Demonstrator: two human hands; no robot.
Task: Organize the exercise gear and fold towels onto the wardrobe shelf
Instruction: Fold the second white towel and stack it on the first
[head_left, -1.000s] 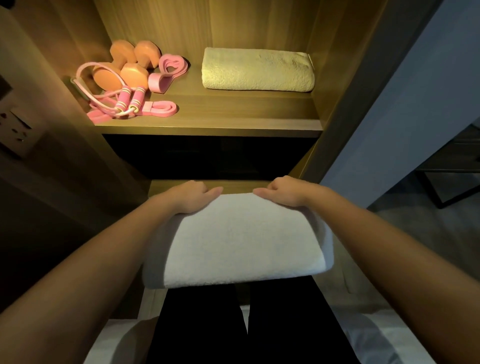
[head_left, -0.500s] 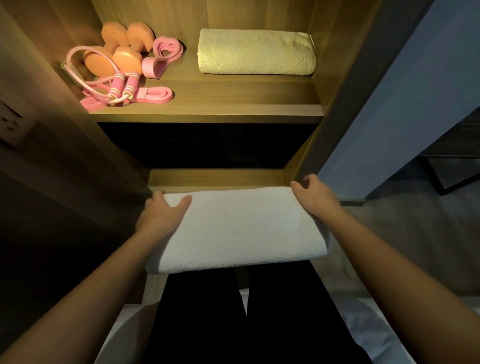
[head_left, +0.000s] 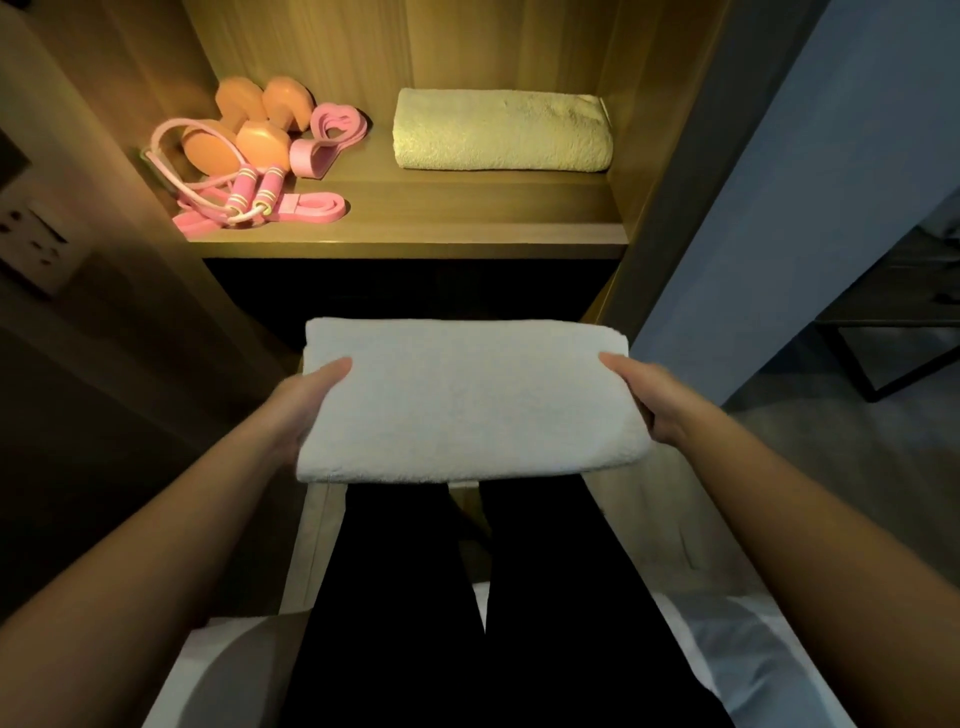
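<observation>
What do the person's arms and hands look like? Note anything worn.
Both arms are bare to the frame's edge, no sleeves. The left hand and right hand wear no gloves; neither wrist carries a watch or band. Most fingers are hidden.

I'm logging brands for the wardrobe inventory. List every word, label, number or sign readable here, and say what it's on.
No text in this view can be read.
pale green towel: a small white tab at its right end, too small to read.
wall socket plate: dim and at an angle, no legible marks.
jump rope handles: pale stripes only, no lettering.
white towel: its visible surface is blank.
</observation>
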